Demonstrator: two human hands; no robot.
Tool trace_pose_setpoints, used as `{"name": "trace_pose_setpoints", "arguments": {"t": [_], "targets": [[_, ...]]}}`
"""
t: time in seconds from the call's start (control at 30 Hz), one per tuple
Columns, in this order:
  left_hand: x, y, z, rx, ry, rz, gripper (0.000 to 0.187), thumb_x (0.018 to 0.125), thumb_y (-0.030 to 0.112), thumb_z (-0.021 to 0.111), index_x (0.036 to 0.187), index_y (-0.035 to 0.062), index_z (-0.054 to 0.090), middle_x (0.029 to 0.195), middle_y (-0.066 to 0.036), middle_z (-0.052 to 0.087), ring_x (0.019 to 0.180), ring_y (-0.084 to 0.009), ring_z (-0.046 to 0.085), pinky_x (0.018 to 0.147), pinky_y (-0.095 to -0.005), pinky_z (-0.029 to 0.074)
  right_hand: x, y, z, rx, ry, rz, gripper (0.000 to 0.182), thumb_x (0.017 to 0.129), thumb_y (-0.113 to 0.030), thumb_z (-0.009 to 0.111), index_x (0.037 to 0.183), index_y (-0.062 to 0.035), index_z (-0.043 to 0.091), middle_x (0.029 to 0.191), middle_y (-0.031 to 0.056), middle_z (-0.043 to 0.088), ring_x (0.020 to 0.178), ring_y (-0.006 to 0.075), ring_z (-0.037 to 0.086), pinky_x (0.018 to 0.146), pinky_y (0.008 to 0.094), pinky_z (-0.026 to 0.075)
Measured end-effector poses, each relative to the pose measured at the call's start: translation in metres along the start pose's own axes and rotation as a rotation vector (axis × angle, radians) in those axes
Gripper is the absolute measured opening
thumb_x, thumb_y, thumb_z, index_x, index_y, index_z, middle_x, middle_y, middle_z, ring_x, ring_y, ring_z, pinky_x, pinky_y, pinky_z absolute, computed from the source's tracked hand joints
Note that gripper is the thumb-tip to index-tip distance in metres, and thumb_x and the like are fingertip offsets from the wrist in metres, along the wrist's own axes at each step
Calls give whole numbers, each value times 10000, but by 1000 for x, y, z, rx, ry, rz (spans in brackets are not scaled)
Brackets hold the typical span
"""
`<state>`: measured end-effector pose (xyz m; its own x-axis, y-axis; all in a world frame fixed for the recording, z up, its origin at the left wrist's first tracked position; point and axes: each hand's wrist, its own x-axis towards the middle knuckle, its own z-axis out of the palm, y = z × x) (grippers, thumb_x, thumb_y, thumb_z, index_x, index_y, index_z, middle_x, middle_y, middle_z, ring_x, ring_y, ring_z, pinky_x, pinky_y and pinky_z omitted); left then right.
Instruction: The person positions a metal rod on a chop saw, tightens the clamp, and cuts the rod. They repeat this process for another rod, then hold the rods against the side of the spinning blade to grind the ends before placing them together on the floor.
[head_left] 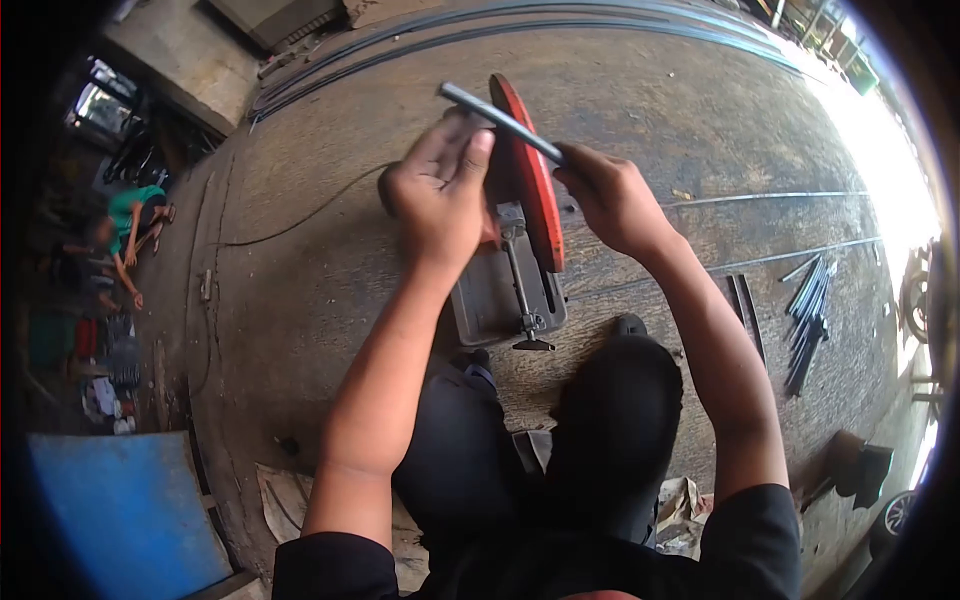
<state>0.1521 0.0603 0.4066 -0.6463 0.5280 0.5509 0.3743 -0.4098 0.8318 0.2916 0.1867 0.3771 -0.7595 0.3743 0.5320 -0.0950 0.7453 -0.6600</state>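
A short metal bar (505,124) slants above a cut-off saw with a red guard (538,185). My right hand (612,200) is closed round the bar's lower right end, to the right of the guard. To the left of the guard, my left hand (442,180) has its fingers apart and its thumb up, close to the bar's other part; no grip on the bar shows. Below both hands lies the saw's grey base (485,300) with its clamp screw (520,275), on the floor in front of my knees. The saw's motor side is partly hidden behind my left hand.
Several cut metal pieces (810,310) lie on the floor at the right. Long rods (600,15) run across the far floor. A cable (310,215) trails left from the saw. A person in green (135,215) crouches at the far left, above a blue sheet (125,510).
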Motion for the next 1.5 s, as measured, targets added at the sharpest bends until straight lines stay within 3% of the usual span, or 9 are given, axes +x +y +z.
{"name": "trace_pose_setpoints", "arguments": {"t": [0.1,0.13,0.2,0.27,0.47,0.53,0.67,0.83,1.5], "targets": [[5,-31,-17,813,-55,148,498,814,178,728,1205,-58,531,1125,-158,610,936,-176,602,821,-323,486,-46,63,-4,42,142,406,258,887,-230,636,1018,-9,641,748,201,632,669,312,622,635,359,481],[0,-20,-8,311,-187,-505,539,809,157,726,1245,-36,476,1123,-127,587,989,-164,568,869,-313,458,-78,103,10,129,248,477,314,906,-290,609,1015,3,636,741,214,624,659,309,618,649,379,480],[-2,-35,-18,287,-196,-680,539,799,120,720,1250,-13,457,1098,-111,575,979,-158,555,894,-313,443,-108,139,26,104,117,711,366,918,-338,581,1014,12,624,760,233,623,718,361,633,677,407,479],[0,-35,-19,295,-229,-673,545,802,50,679,1284,-18,434,1148,-136,549,1015,-189,568,932,-332,444,-130,169,50,75,2,787,370,914,-338,568,1007,19,604,823,266,622,819,441,610,715,474,464],[11,-27,-17,265,-214,-740,608,790,-44,544,1362,-95,344,1312,-259,449,1218,-364,493,1083,-434,357,-145,212,99,303,-83,917,411,925,-365,530,911,32,636,789,268,623,807,421,617,735,472,463],[22,-30,-22,263,-286,-757,619,788,-1,558,1359,-104,345,1311,-251,455,1230,-361,478,1097,-453,339,-147,222,109,355,-124,845,413,936,-363,536,901,37,634,710,180,596,681,273,581,685,412,458],[21,-27,-21,384,-162,-788,654,767,16,577,1373,-75,348,1312,-205,465,1207,-324,493,1094,-425,346,-144,229,128,510,-102,838,405,947,-356,523,896,24,653,679,145,581,663,237,565,672,400,458],[20,-24,-30,509,-151,-833,608,806,30,586,1366,-48,362,1301,-190,483,1159,-282,523,1009,-390,425,-143,222,137,504,-153,810,434,949,-370,518,912,46,634,681,223,567,659,327,566,680,448,451],[15,-27,-26,392,-166,-780,658,840,76,537,1417,-82,263,1421,-189,386,1291,-293,416,1119,-445,289,-150,209,158,188,18,790,236,873,-269,611,943,-51,671,809,201,639,790,399,618,681,474,493]]}}
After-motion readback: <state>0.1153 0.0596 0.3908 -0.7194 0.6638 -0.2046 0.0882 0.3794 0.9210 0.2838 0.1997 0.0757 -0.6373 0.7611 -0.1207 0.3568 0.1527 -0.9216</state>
